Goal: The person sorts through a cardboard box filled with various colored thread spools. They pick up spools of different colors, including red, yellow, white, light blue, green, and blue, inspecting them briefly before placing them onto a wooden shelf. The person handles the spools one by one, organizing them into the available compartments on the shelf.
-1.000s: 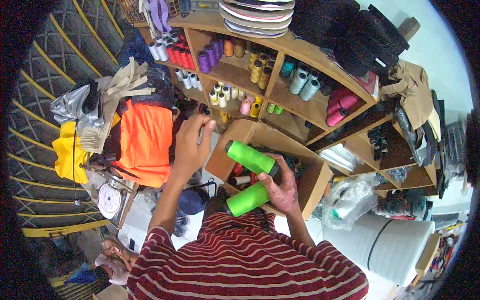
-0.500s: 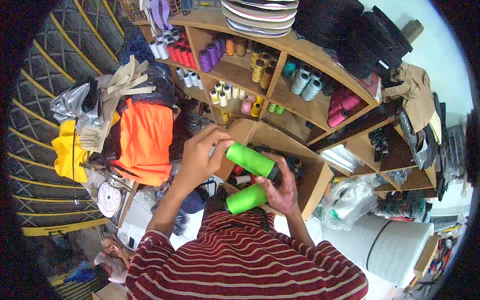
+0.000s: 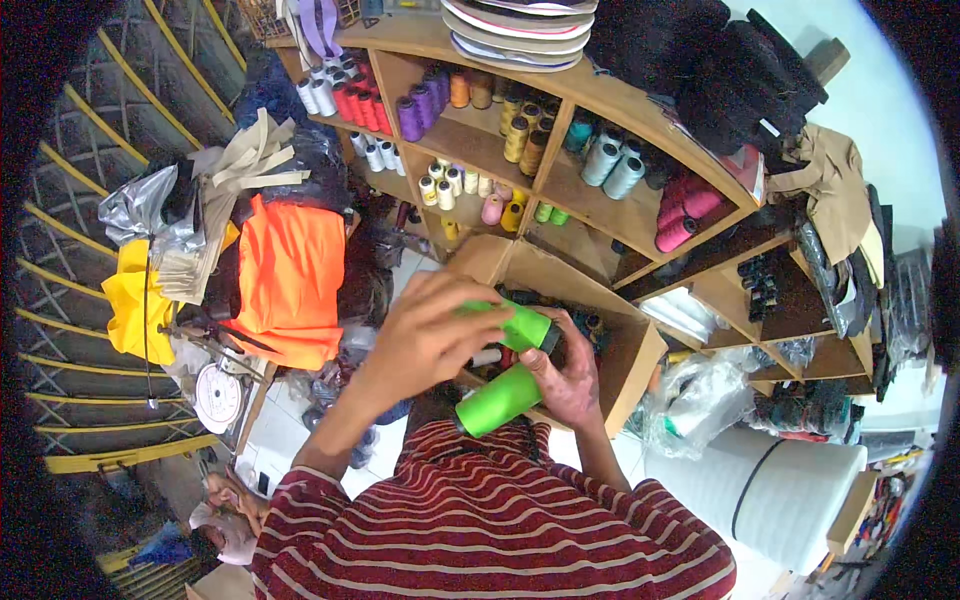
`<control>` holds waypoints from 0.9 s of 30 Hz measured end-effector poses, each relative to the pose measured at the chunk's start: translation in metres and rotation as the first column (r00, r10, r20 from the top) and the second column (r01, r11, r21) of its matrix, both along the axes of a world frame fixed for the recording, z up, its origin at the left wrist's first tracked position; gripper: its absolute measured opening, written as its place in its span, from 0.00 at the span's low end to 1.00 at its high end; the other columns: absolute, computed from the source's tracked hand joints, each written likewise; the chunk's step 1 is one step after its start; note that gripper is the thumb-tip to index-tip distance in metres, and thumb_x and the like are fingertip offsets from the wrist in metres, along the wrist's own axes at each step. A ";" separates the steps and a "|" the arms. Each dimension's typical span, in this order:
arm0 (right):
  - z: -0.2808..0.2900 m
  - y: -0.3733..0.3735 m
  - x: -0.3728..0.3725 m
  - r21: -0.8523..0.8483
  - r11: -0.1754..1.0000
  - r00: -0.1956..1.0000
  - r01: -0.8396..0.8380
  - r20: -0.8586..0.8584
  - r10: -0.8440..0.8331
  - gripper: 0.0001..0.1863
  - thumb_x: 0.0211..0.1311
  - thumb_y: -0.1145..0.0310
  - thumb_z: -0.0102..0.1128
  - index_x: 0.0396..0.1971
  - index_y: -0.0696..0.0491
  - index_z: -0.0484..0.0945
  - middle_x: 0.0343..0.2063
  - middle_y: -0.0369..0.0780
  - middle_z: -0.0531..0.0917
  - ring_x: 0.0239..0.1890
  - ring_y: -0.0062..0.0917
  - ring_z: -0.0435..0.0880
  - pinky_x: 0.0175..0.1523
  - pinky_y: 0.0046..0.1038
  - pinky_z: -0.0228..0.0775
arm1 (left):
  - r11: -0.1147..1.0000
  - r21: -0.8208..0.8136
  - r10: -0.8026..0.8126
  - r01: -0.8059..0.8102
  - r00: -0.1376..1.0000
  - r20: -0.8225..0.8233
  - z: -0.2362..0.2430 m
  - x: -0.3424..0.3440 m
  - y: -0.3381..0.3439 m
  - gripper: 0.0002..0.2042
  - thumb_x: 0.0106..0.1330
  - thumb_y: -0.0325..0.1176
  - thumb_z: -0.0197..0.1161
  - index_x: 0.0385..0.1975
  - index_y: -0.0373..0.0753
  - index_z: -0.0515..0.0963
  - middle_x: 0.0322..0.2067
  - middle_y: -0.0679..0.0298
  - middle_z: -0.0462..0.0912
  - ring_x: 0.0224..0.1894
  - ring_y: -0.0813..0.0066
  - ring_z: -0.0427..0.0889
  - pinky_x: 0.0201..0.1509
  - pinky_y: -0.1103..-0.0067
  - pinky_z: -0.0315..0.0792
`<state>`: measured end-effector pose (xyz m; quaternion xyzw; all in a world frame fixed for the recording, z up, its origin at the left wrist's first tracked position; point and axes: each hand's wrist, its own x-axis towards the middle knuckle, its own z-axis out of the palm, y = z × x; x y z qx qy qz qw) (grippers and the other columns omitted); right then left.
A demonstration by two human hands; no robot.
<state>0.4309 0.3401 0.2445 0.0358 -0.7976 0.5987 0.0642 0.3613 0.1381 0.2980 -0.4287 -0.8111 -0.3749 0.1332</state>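
Note:
Two bright green thread spools are held by my right hand (image 3: 570, 375), its fingers wrapped round their near ends. The upper spool (image 3: 528, 328) lies slantwise with a dark base toward my palm. Angled down and left from my thumb is the lower spool (image 3: 497, 400), its dark end showing. My left hand (image 3: 435, 325) is over the upper spool's left end and hides part of it. The left fingers are bent and smeared by motion, so whether they pinch a thread does not show.
Below the spools stands an open cardboard box (image 3: 635, 375) with dark items inside. A wooden shelf (image 3: 480, 135) of coloured thread spools rises ahead. Orange cloth (image 3: 290, 285) hangs at left; a white foam roll (image 3: 790, 495) lies at right. Another person (image 3: 225, 520) is at lower left.
My left hand has moved right and slightly down, from the upper spool's left end to across its front. The lower spool has tipped slightly; my right hand keeps hold of both.

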 end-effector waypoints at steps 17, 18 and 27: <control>0.010 -0.004 0.002 0.161 0.981 0.993 0.111 -0.055 -0.103 0.26 0.56 0.55 0.66 0.48 0.56 0.71 0.34 0.48 0.83 0.39 0.40 0.85 0.42 0.35 0.75 | 0.984 -0.177 -0.054 -0.022 0.909 -0.413 -0.009 0.008 0.012 0.13 0.49 0.36 0.63 0.36 0.43 0.81 0.39 0.66 0.80 0.37 0.72 0.80 0.36 0.75 0.71; 0.010 -0.004 0.002 0.160 0.980 0.993 0.115 -0.050 -0.108 0.25 0.56 0.56 0.66 0.47 0.56 0.71 0.34 0.49 0.83 0.39 0.40 0.85 0.42 0.35 0.75 | 0.982 -0.190 -0.060 -0.023 0.906 -0.419 -0.009 0.007 0.012 0.13 0.49 0.36 0.63 0.36 0.43 0.81 0.39 0.65 0.80 0.37 0.72 0.80 0.35 0.75 0.71; 0.014 -0.007 0.004 0.241 0.965 0.993 0.107 0.026 -0.116 0.27 0.56 0.55 0.67 0.48 0.56 0.71 0.34 0.50 0.83 0.38 0.42 0.85 0.42 0.37 0.75 | 0.991 -0.132 -0.065 -0.006 0.850 -0.522 -0.014 -0.007 0.012 0.11 0.48 0.36 0.67 0.30 0.41 0.79 0.33 0.66 0.80 0.33 0.72 0.80 0.32 0.75 0.72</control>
